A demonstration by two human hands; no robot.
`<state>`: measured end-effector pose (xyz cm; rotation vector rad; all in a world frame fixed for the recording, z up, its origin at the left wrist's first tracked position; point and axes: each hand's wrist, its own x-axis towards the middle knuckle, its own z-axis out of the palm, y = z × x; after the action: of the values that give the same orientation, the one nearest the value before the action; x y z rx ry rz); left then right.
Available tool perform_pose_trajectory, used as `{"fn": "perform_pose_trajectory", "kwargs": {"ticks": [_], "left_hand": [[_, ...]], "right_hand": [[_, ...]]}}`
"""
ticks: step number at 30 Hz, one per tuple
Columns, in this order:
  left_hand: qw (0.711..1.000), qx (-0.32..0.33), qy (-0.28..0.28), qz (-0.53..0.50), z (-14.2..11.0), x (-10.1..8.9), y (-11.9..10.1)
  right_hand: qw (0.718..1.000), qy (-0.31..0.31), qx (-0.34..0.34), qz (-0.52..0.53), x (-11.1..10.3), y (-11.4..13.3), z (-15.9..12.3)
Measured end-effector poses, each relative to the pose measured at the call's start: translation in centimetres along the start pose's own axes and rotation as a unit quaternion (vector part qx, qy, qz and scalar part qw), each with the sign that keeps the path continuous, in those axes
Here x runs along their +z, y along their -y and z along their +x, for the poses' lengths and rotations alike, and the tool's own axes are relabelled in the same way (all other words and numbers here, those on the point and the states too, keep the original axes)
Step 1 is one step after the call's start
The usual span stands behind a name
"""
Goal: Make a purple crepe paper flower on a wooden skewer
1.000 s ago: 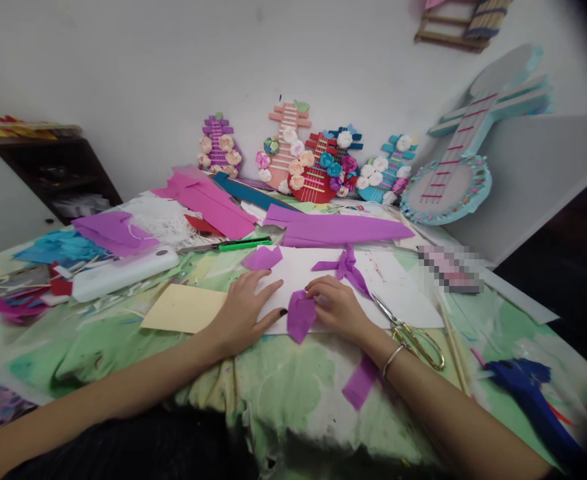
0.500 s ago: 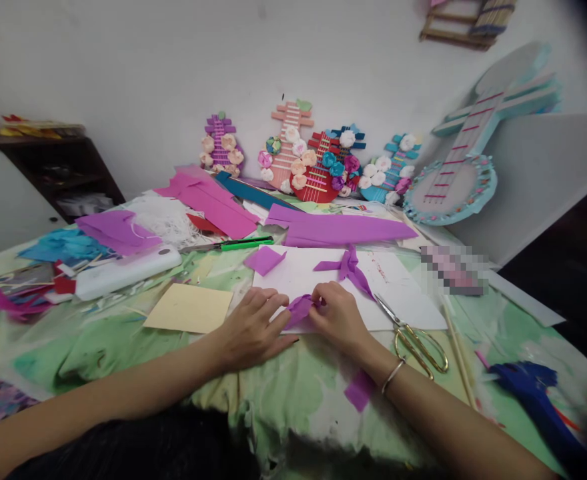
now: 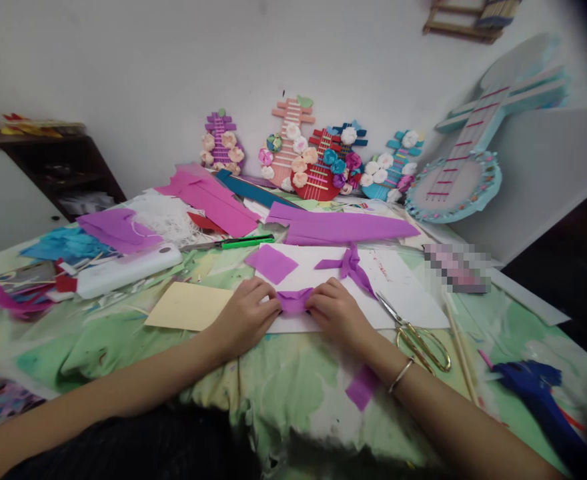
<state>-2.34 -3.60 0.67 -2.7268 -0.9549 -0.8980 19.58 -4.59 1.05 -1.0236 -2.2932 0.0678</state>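
just soft purple paper point(image 3: 294, 301), creased between bare hands point(image 3: 292, 303)

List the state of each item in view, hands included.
Left hand: closed on held purple piece
Right hand: closed on its other end
Held purple piece: folded along top edge
Purple square: flat
Purple knotted piece: twisted
Scissors: lying down, blade opening unclear
Yellow card: flat
White paper: flat
Blue glue gun: lying down, power unclear
Green tablecloth: wrinkled, stained
Big pale-blue guitar model: propped at a tilt
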Motion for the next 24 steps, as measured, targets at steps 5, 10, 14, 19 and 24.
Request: {"fn": "perform_pose_trajectory", "kwargs": {"ticks": [5, 10, 14, 19, 24], "left_hand": [[0.995, -0.048, 0.032, -0.086, 0.0, 0.2, 0.5], [0.992, -0.07, 0.035, -0.098, 0.0, 0.3, 0.8], [0.992, -0.077, 0.029, -0.095, 0.1, 0.3, 0.7], [0.988, -0.093, 0.028, -0.117, 0.1, 0.3, 0.8], [0.975, -0.133, 0.049, -0.17, 0.5, 0.1, 0.9]], "right_hand": [[0.998, 0.008, 0.029, 0.048, -0.3, -0.9, -0.1], [0.998, 0.007, 0.044, 0.052, -0.4, -1.4, -0.2], [0.998, 0.015, 0.033, 0.055, -0.3, -1.3, -0.1], [0.994, 0.023, 0.07, 0.076, -0.1, -1.2, 0.0], [0.981, 0.033, 0.143, 0.124, 0.0, -1.5, 0.1]]}}
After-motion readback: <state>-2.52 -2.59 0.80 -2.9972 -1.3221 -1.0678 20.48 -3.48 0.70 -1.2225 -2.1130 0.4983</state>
